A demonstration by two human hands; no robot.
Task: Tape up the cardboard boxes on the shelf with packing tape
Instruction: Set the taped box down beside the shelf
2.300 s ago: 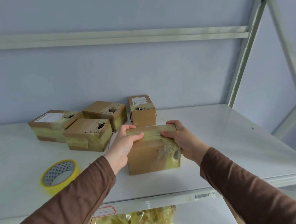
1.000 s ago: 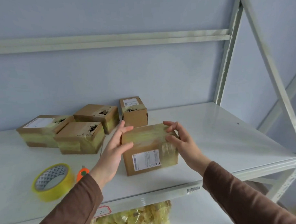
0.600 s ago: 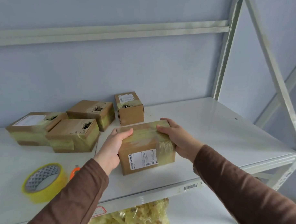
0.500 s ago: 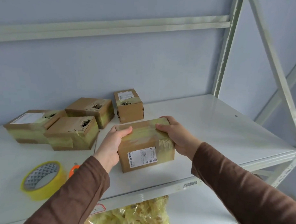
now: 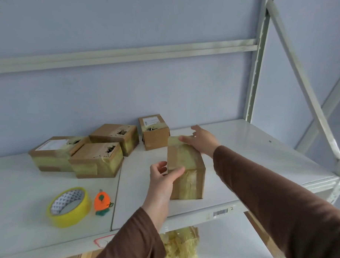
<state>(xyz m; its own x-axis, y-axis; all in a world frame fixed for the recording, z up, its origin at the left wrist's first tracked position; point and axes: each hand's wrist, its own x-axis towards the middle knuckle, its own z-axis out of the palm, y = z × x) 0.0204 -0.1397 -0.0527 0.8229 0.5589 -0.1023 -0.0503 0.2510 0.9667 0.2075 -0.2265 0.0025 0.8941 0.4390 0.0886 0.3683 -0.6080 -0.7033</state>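
The left hand point(image 5: 161, 179) held the near left corner of a taped cardboard box point(image 5: 186, 167), thumb laid on its top edge and fingers curled round the side. The right hand point(image 5: 201, 140) lay on the box's far end, fingers outstretched, some on the yellowish tape there and some reaching past the edge. The box stood near the front of the white metal shelf point(image 5: 243, 161), one short end towards the camera, wide bands of tape across its top and down its front face. By appearance the hands were turning or checking a nearly wrapped box, smoothing tape down; the next move probably called for either setting it with the others or taking up more tape. Left of the hands, well apart, lay a yellow roll of packing tape point(image 5: 68, 206), flat, and just beside it a small orange cutter point(image 5: 102, 201) shaped like a carrot. Further back stood four more taped boxes point(image 5: 97, 160), several with ragged dark holes in their tops. Nothing stood between the left hand and the roll. A bag of yellowish filling point(image 5: 181, 244) showed below the shelf.
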